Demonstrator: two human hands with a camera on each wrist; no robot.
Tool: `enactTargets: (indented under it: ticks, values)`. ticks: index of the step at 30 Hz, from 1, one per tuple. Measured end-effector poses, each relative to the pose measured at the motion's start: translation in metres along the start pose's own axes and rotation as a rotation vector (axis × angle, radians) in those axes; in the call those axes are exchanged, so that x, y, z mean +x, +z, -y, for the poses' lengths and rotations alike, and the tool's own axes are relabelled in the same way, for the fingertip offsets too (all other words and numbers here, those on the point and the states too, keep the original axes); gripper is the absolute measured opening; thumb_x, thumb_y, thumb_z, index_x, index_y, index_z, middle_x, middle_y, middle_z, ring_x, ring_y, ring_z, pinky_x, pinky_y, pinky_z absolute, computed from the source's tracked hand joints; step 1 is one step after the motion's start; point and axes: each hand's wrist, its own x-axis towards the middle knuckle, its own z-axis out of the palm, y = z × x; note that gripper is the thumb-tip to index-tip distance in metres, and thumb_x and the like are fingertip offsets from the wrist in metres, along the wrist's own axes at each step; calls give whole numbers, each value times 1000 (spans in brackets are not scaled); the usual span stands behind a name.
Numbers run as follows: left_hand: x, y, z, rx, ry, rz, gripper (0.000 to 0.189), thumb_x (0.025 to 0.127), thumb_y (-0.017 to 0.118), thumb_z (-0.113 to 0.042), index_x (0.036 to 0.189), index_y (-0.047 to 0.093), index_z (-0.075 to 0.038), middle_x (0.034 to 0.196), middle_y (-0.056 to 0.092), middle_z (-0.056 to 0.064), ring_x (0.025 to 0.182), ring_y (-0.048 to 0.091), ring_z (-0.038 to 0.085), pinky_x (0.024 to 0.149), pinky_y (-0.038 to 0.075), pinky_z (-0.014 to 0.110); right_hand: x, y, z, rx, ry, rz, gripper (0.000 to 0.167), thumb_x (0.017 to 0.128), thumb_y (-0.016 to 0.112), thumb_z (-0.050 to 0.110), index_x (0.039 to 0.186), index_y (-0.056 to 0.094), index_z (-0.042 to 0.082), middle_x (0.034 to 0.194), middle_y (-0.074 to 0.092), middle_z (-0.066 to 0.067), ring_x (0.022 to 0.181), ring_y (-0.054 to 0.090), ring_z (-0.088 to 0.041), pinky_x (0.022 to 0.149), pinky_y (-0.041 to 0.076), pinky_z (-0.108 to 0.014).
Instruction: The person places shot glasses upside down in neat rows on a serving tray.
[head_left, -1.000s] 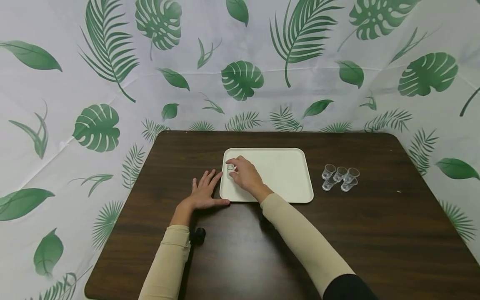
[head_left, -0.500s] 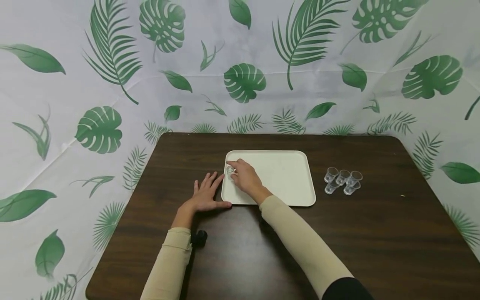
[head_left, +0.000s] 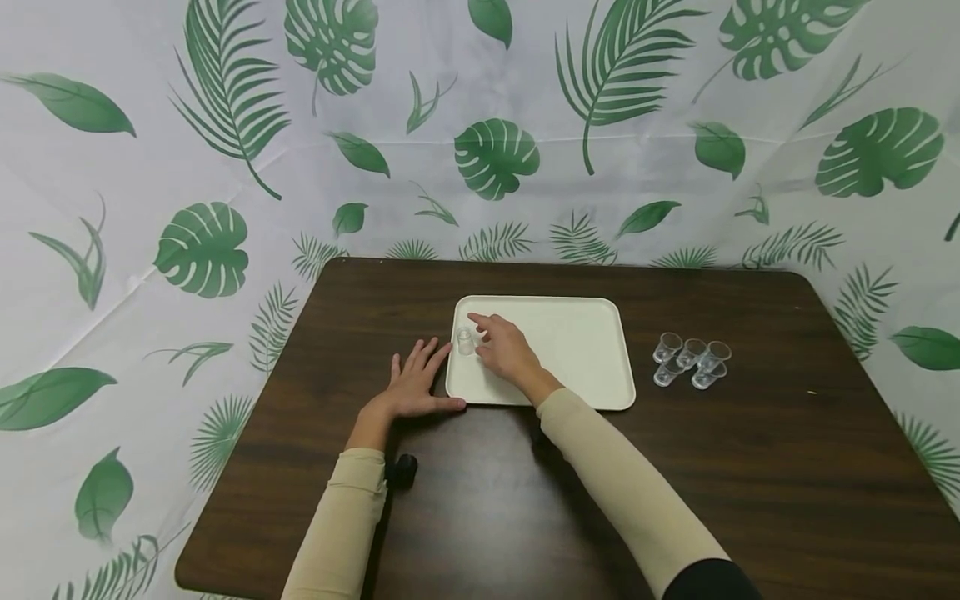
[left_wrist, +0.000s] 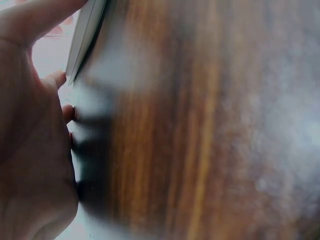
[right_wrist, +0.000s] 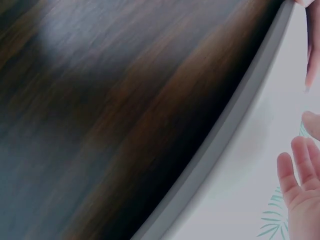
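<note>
One small clear plastic cup (head_left: pixel 465 341) stands upright at the left side of the white tray (head_left: pixel 570 354). Just right of it, over the tray, is my right hand (head_left: pixel 508 348), index finger and thumb apart with the cup outside them. In the right wrist view its fingers (right_wrist: pixel 302 162) are loosely extended and hold nothing. My left hand (head_left: pixel 411 389) lies spread at the tray's lower left corner, thumb along the front edge and fingertips by the left side. The left wrist view has its palm (left_wrist: pixel 30 145) close by the tray's rim (left_wrist: pixel 86 37).
To the right of the tray, several more clear cups (head_left: pixel 691 358) stand grouped on the dark wooden table (head_left: pixel 780 467). A leaf-patterned cloth (head_left: pixel 420 183) hangs behind the table. Both forearms reach in from the front.
My right hand has let go of the small cup and moved slightly right, its fingers opening. The cup stays on the tray. My left hand has kept its place at the corner.
</note>
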Motion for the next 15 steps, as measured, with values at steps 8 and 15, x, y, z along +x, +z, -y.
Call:
enactTargets:
  ticks: [8,15]
  values:
    - [2,0,0,3,-12,18,107,79,62,-73,160,8,-27,165,2,8,149,-7,31,110,-7,65,-14,-19,-11,68,5,-47,57,89,66,2,143,52,11,113,63,-11,97,64,-23,86,49,-39]
    - [1,-1,1,5,-23,35,108,79,62,-73,160,6,-28,165,0,7,149,-9,29,110,-8,64,-33,-36,-20,158,-17,-130,50,90,67,6,139,56,9,112,65,-13,93,65,-21,78,53,-36]
